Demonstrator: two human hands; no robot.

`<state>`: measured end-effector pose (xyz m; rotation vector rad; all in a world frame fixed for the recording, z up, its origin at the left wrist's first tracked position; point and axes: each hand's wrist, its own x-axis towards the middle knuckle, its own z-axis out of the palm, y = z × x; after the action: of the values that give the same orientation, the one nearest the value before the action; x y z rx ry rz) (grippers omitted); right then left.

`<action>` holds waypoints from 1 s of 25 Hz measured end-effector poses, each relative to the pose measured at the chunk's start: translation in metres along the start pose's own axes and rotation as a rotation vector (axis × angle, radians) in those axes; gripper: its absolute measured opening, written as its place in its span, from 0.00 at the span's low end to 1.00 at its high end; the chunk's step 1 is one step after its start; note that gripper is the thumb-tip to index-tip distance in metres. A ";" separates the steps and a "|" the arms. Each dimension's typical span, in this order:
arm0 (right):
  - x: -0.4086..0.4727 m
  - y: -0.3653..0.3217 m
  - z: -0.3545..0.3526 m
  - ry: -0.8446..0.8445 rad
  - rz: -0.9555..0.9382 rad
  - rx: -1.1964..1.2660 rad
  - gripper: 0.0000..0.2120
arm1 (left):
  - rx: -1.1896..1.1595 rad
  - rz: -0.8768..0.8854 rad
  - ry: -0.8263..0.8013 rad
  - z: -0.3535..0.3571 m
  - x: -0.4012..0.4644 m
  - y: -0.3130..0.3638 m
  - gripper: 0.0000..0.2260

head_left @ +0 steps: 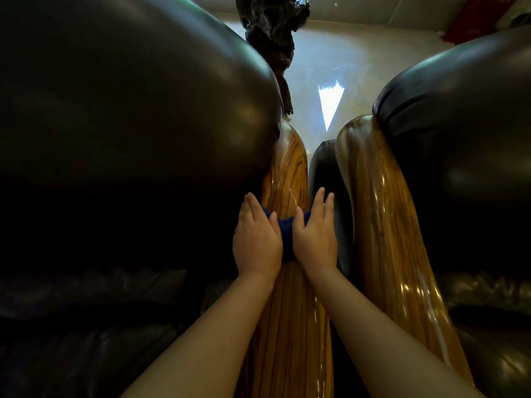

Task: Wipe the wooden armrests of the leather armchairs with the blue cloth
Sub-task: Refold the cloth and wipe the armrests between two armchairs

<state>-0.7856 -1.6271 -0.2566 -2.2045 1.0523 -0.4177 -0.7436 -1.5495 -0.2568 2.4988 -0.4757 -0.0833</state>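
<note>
Two bare forearms enter from the bottom edge and converge on the nearer wooden armrest, a glossy, strongly grained rail running away from the camera.

The left hand and the right hand lie side by side across this armrest, palms down. The blue cloth sits between and beneath them, pressed onto the wood; only a narrow dark-blue strip shows between the thumbs and at the upper edges of both hands. Grip state: both hands are flat, fingers extended forward and held close together, bearing down on the cloth rather than pinching it. The right hand's fingers reach over the armrest's right side toward a dark leather surface.

Left of the hands stands the left leather armchair, dark and rounded, its bulk overhanging the armrest.

Right of the hands, across a narrow gap, the second wooden armrest runs parallel, carrying bright reflections. The right leather armchair rises behind it.

Beyond the chairs, a pale polished floor shows a bright triangular reflection. A dark, gnarled object stands at the top centre; it cannot be identified.
</note>
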 end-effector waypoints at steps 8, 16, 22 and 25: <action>0.049 -0.010 0.009 -0.072 0.082 0.065 0.29 | 0.089 0.058 0.130 0.005 0.038 0.010 0.24; 0.012 0.005 -0.005 0.086 0.070 0.015 0.12 | 0.243 0.339 0.045 -0.021 0.009 -0.005 0.09; -0.004 0.035 -0.053 -0.331 0.054 0.161 0.09 | 0.085 0.444 -0.208 -0.059 -0.006 -0.004 0.08; -0.016 0.023 -0.067 -0.245 -0.011 -0.017 0.09 | 0.042 0.410 -0.248 -0.076 -0.018 -0.006 0.04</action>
<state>-0.8443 -1.6529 -0.2225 -2.2106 0.9140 -0.1385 -0.7463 -1.4972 -0.1981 2.3885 -1.0911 -0.2238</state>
